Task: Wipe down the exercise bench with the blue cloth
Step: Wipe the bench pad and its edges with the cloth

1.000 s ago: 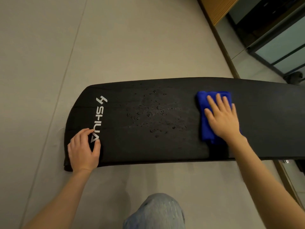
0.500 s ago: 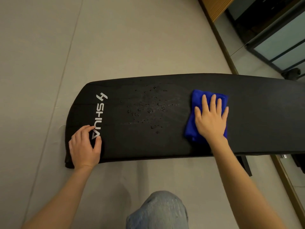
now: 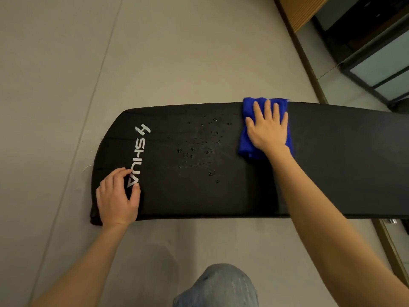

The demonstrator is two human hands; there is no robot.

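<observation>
The black padded exercise bench [image 3: 343,169] stretches across the view, with a white SHUA logo [image 3: 139,155] near its left end. Water droplets [image 3: 199,149] dot the pad's middle. A folded blue cloth [image 3: 244,142] lies at the pad's far edge, right of the droplets. My right hand [image 3: 267,127] presses flat on the cloth, fingers spread and pointing away from me. My left hand [image 3: 117,196] rests on the bench's near left corner, fingers curled beside the logo, holding nothing.
Grey floor [image 3: 155,52] surrounds the bench. A wooden skirting strip [image 3: 305,63] and dark-framed glass panels [image 3: 380,58] run along the right side. My knee in blue jeans [image 3: 219,286] shows at the bottom, in front of the bench.
My right hand has slid the blue cloth from the pad's near side up to its far edge. The left hand has stayed on the bench's left corner.
</observation>
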